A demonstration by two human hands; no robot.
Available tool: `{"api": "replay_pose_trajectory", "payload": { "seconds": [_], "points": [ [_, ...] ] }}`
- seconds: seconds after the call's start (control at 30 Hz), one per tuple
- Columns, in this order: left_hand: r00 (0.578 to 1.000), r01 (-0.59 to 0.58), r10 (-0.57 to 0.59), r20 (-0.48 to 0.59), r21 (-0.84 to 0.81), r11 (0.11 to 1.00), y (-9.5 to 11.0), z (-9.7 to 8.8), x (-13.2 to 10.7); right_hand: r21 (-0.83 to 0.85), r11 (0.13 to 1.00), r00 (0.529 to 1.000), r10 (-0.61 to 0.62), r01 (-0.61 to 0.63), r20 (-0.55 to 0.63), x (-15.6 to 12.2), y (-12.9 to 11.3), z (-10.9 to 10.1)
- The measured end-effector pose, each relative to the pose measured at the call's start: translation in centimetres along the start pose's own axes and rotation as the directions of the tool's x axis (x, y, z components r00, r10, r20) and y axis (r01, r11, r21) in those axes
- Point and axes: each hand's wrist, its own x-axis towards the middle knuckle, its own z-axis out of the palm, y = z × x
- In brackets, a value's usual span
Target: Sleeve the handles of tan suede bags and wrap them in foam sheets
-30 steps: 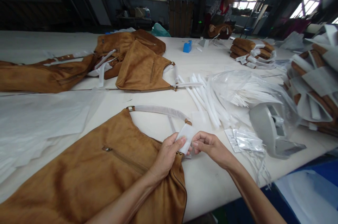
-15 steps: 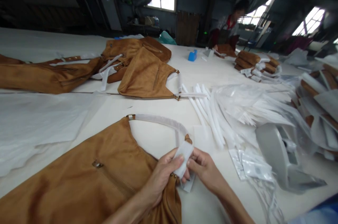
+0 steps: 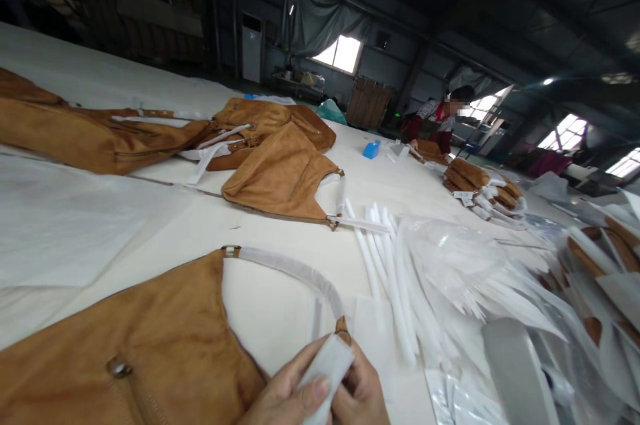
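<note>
A tan suede-look handbag (image 3: 165, 325) lies on the table at the lower left, its strap (image 3: 295, 265) wrapped in thin white sheeting and arched to the right. My left hand (image 3: 287, 388) is closed on a white wrapping strip (image 3: 327, 365), its thumb pressed flat on top. Just to the right, my right hand (image 3: 365, 388) has its fingers bent round the same strip, close to the strap's lower tan end (image 3: 342, 327). The strip covers the strap hardware beneath it, and the right fingertips are partly hidden.
More tan bags (image 3: 285, 175) lie behind on the white table (image 3: 200, 228). White foam tubes (image 3: 400, 291), plastic bags (image 3: 450, 258) and a grey tape dispenser (image 3: 517, 371) are on the right. Bags are stacked (image 3: 467, 178) farther back, near a person (image 3: 435, 118).
The view has tilted and risen, so the hands and handbag appear lower in the picture. Both hands still hold the white strip at the strap's end.
</note>
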Motion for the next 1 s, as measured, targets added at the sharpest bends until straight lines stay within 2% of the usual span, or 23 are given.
{"api": "replay_pose_trajectory", "payload": {
  "seconds": [0.1,0.17,0.27,0.37,0.43,0.53,0.63,0.73,0.83,1.0],
  "points": [
    [1.000,-0.013,0.013,0.024,0.021,1.000,0.5,1.0,-0.3,-0.061,0.997,0.992,0.047,-0.054,-0.116,0.0,-0.7,0.0],
    [0.999,-0.012,0.011,0.052,0.015,1.000,0.5,1.5,-0.4,-0.143,0.989,0.978,-0.010,-0.021,-0.208,0.1,-1.2,0.0],
    [0.997,-0.004,0.004,0.082,0.002,1.000,0.2,1.7,-0.1,-0.224,0.974,0.964,-0.036,-0.024,-0.262,0.2,-1.7,-0.1],
    [0.998,-0.031,0.029,0.047,0.031,0.999,0.0,2.0,0.1,-0.275,0.959,0.941,-0.027,-0.071,-0.337,0.4,-2.2,-0.2],
    [0.998,-0.064,0.064,-0.001,0.059,0.996,0.0,2.3,0.2,-0.251,0.965,0.928,-0.024,-0.076,-0.371,0.5,-2.3,-0.4],
    [0.994,-0.104,0.108,-0.028,0.112,0.988,0.2,2.4,0.3,-0.082,0.990,0.938,0.081,-0.116,-0.338,0.3,-2.3,-0.9],
    [0.988,-0.148,0.152,-0.015,0.147,0.978,0.3,2.3,0.4,0.155,0.974,0.952,0.197,-0.163,-0.236,-0.6,-2.6,-1.3],
    [0.979,-0.197,0.205,-0.010,0.226,0.954,0.2,2.3,0.5,0.308,0.942,0.976,0.181,-0.135,-0.125,-1.9,-3.5,-1.3],
    [0.970,-0.219,0.245,-0.009,0.413,0.884,0.3,2.4,0.7,0.330,0.935,0.981,0.169,-0.130,-0.092,-2.9,-4.2,-1.1],
    [0.945,-0.191,0.317,-0.079,0.654,0.732,0.9,2.2,0.7,0.208,0.968,0.957,0.188,-0.142,-0.221,-2.5,-3.5,-1.0]
  ]
}}
